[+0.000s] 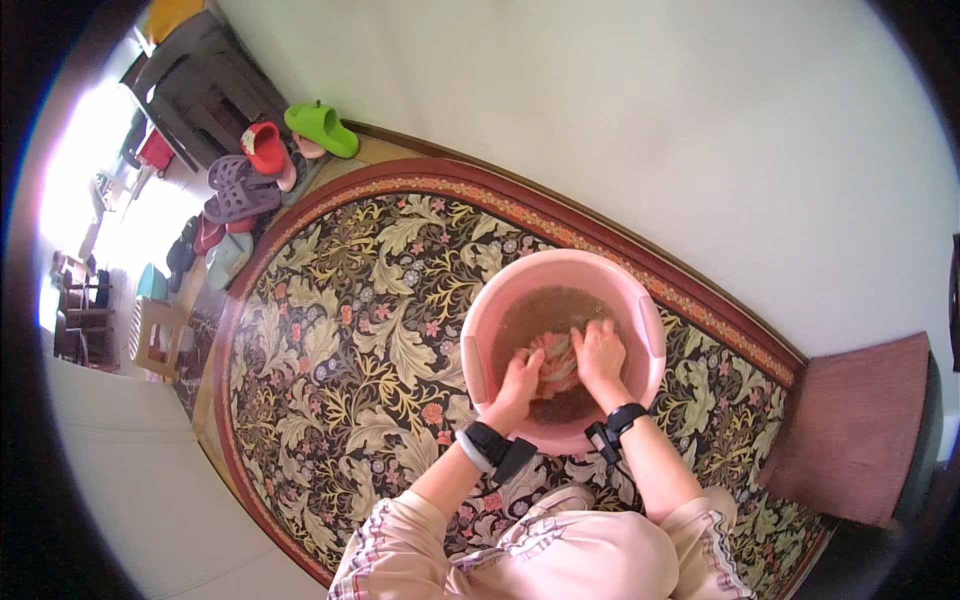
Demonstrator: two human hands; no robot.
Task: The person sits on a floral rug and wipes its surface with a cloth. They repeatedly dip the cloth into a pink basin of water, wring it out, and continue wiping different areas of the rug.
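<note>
A round pink plastic basin (487,300) stands on a floral carpet in front of me, holding murky brownish water. A wet cloth with reddish and pale parts (553,364) lies in the water between my hands. My left hand (520,379) is at the cloth's left edge, thumb raised, its fingertips partly under water. On the cloth's right side is my right hand (600,352), back upward, fingers bent and partly wet. Whether either hand grips the cloth is hidden by the water. Both wrists wear black bands.
The patterned carpet (397,322) has a red border beside a white wall (600,112). Green (322,129), red (264,148) and purple slippers (240,199) lie at upper left, near a beige plastic stool (159,337). A reddish-brown covered seat (847,427) stands at right.
</note>
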